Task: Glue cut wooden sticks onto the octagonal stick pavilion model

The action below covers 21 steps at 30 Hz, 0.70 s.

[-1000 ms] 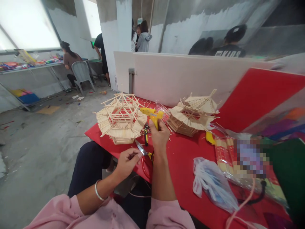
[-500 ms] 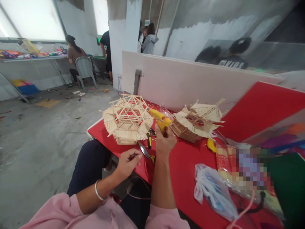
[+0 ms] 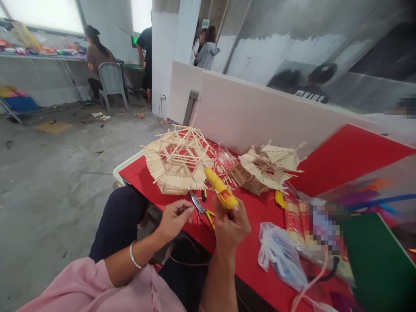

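My right hand [image 3: 232,227] grips a yellow glue gun [image 3: 221,190] whose nozzle points up and left at a stick-built pavilion model [image 3: 177,162] on the red table [image 3: 250,251]. The nozzle stops just short of the model's lower edge. My left hand [image 3: 173,219] hovers at the table's near edge with thumb and fingers pinched together; anything between them is too small to see. Yellow-handled cutters [image 3: 202,209] lie between my hands. A second stick model [image 3: 266,167] stands further right.
A crumpled plastic bag [image 3: 281,255] and a pack of sticks [image 3: 297,221] lie right of my right hand. A green sheet [image 3: 373,255], a red board [image 3: 344,158] and a white partition [image 3: 260,117] bound the table. Other people are far off by the wall.
My right hand has drawn the glue gun back from between the two models, toward me and to the right. My left hand has kept its pinch in place.
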{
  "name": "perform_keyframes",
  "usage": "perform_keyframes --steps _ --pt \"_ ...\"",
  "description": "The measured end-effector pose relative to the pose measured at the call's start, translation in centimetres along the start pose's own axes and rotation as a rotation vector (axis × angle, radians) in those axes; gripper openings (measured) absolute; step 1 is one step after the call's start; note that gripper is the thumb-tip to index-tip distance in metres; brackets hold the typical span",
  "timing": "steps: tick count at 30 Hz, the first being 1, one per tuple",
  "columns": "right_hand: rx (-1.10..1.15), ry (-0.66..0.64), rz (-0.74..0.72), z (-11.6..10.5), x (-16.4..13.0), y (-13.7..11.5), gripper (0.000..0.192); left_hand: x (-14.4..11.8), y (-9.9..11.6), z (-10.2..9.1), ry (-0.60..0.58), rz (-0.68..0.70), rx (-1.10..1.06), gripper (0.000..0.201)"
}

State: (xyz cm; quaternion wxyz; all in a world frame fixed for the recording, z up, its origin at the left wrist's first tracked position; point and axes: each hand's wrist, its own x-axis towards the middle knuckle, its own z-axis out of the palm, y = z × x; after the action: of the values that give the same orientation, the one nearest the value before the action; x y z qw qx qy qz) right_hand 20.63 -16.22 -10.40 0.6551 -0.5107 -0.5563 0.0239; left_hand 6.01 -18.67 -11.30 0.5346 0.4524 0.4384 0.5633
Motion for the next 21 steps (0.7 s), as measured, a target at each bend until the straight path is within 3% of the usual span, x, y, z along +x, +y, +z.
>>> perform_keyframes --steps 2,5,15,21 --pt "-0.054 -0.058 -0.133 0.6 0.5 -0.5 0.016 -0.1 0.1 -0.3 0.006 0.007 -0.007 0.034" --pt "-0.103 -0.054 -0.201 1.4 0.9 -1.0 0.019 -0.1 0.2 -1.0 0.022 0.015 -0.008 0.033" --pt "-0.259 0.083 -0.23 1.1 0.8 -1.3 0.023 0.3 -0.1 -1.6 0.036 0.0 -0.022 0.032" --pt "-0.292 0.049 -0.206 1.8 2.4 -0.8 0.026 0.3 -0.1 -1.5 0.038 0.015 -0.045 0.033"
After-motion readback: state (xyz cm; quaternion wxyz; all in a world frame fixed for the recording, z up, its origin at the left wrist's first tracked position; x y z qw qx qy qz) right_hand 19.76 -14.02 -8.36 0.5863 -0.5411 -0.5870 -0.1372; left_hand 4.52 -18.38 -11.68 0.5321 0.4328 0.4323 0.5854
